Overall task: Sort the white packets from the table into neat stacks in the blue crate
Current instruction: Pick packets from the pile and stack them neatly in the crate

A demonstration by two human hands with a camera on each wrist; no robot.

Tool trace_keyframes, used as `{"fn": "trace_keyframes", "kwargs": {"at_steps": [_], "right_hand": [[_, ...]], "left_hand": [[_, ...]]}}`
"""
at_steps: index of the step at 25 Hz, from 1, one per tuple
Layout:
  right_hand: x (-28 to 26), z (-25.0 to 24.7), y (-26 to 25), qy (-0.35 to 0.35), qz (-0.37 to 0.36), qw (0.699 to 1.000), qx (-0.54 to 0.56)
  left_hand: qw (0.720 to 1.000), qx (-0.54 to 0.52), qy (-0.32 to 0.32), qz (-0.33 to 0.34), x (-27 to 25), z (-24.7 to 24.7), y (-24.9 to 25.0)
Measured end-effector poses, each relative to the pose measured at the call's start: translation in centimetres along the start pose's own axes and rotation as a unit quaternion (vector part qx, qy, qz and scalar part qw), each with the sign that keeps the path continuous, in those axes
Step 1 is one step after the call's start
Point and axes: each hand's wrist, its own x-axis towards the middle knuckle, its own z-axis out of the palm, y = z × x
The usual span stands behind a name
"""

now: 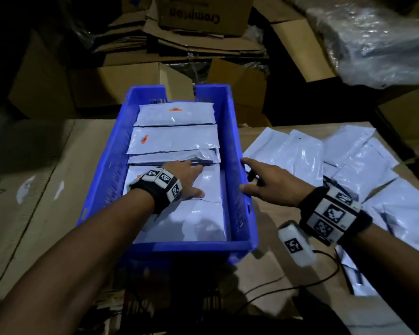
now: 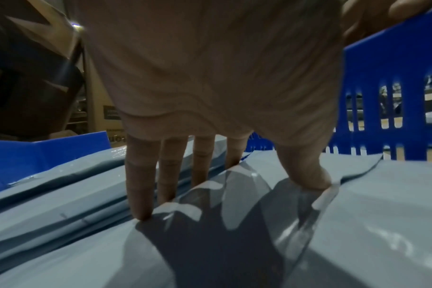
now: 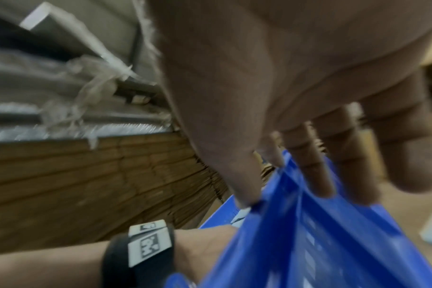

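Cardboard boxes (image 1: 136,83) behind blue crate (image 1: 237,151); left hand (image 1: 184,180) flat on packets (image 1: 179,213), right hand (image 1: 273,184) loose at rim.

Flat brown cardboard-covered table (image 1: 271,228): bears rectangular blue slotted plastic crate (image 1: 237,151); loose overlapping white glossy plastic packets (image 1: 300,155) at right; thin black cable (image 1: 288,290), possibly wrist-gear wiring.

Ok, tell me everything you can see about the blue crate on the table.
The blue crate is a long rectangular bin that looks like moulded plastic, with slotted side walls and a notch in its far rim. It stands upright on the cardboard-covered table, holding white packets in flat stacks. The left hand presses on a packet inside; the right hand touches its right rim.
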Motion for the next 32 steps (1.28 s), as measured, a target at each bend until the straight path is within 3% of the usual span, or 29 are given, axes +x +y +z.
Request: {"fn": "trace_keyframes", "kwargs": {"at_steps": [5,24,32], "right_hand": [[0.0,1.7,0.2,0.04,-0.016,0.999,0.002],[0.4,2.0,0.3,0.052,-0.047,0.997,-0.039],[0.4,2.1,0.7,0.057,-0.055,0.996,-0.034]], "left_hand": [[0.999,0.031,-0.015,-0.024,0.2,-0.8,0.6],[0.994,0.101,0.005,-0.04,0.9,-1.3,4.1],[0.998,0.038,-0.006,-0.04,0.4,-0.9,3.1]]}}
